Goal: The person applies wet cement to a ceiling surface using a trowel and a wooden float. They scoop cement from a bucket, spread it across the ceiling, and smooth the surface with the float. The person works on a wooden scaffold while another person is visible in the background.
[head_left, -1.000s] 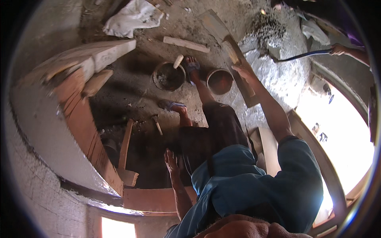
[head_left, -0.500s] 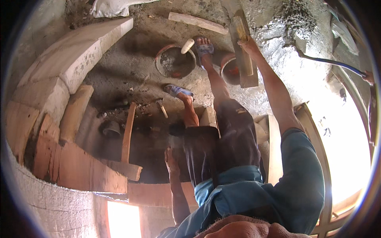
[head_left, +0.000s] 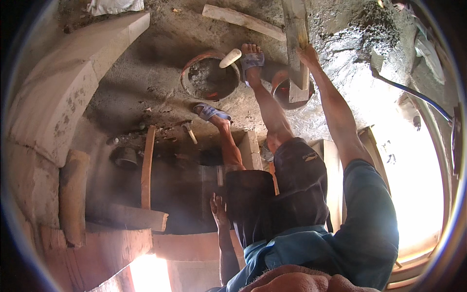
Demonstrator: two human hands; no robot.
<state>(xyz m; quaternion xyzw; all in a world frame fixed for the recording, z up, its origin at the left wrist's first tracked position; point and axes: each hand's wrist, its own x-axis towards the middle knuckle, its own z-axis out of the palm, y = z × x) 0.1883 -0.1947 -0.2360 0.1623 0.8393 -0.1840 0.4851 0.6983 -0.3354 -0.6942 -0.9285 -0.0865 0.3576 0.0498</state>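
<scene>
My right hand (head_left: pixel 308 56) is closed round the wooden handle of a long plasterer's float (head_left: pixel 298 93). The float's lower end hangs over a reddish-rimmed bucket (head_left: pixel 283 97), hiding part of it, and its far end runs out of view. My left hand (head_left: pixel 219 208) hangs beside my left thigh with its fingers apart, holding nothing. Left of my forward foot, a round bucket (head_left: pixel 210 92) contains grey mortar. A pale rounded handle (head_left: pixel 230 58) leans across its rim; whatever it belongs to cannot be made out.
A hammer (head_left: pixel 188 131) lies near my rear foot. Wet grey cement (head_left: pixel 340 34) covers the floor at right, beside a dark hose (head_left: pixel 413 92). A loose wooden batten (head_left: pixel 243 22) lies ahead. Curved pale blocks (head_left: pixel 63 92) and boards (head_left: pixel 114 248) edge the left side.
The float has shifted slightly left and turned, so its face looks narrower. My left hand has lowered a little and its fingers have spread. The whole view has shifted somewhat.
</scene>
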